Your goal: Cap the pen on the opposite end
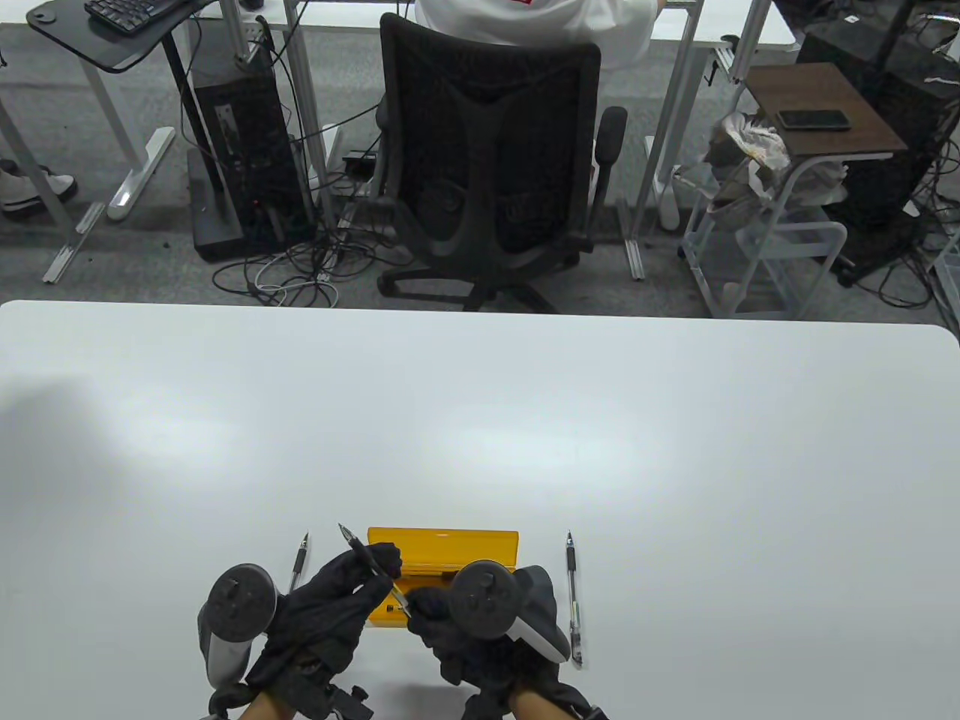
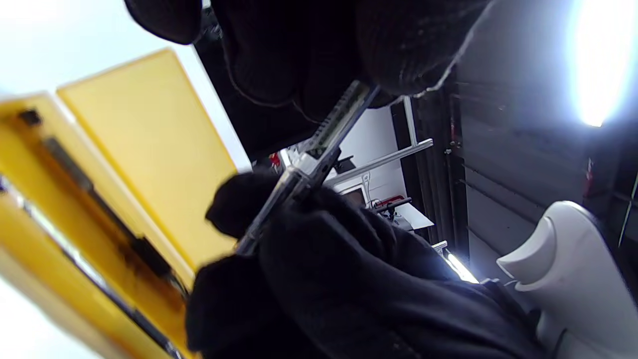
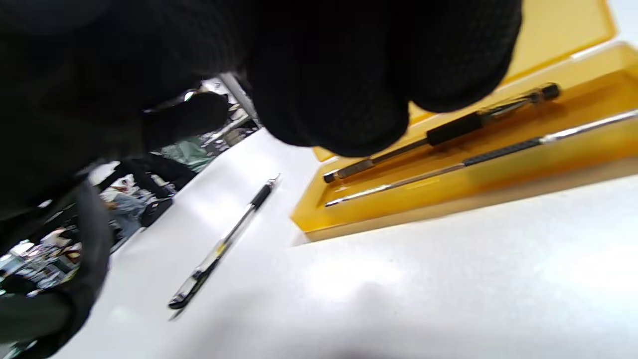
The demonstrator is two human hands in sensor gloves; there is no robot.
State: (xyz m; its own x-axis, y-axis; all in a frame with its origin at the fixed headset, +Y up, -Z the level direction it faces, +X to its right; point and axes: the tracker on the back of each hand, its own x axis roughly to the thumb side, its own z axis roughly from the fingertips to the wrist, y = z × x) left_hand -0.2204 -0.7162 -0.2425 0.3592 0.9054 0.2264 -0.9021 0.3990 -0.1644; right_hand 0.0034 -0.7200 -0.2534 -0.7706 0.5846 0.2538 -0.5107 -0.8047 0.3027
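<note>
My left hand (image 1: 371, 570) grips a pen (image 1: 364, 555) by its black grip section, its bare tip pointing up and to the left over the table. At the pen's rear end my right hand (image 1: 420, 604) pinches what looks like the clear cap (image 2: 291, 187). In the left wrist view the pen barrel (image 2: 339, 117) runs from my left fingers (image 2: 398, 55) down into the right hand's fingers (image 2: 309, 239). Whether the cap sits fully on is hidden by the glove. Both hands hover over the yellow case (image 1: 450, 541).
The open yellow case (image 3: 379, 209) holds a black-gripped pen (image 3: 448, 132) and a thinner one (image 3: 498, 152). One pen (image 1: 300, 564) lies left of the case and another (image 1: 574, 600) to its right. A pen (image 3: 224, 244) also lies beside the case in the right wrist view.
</note>
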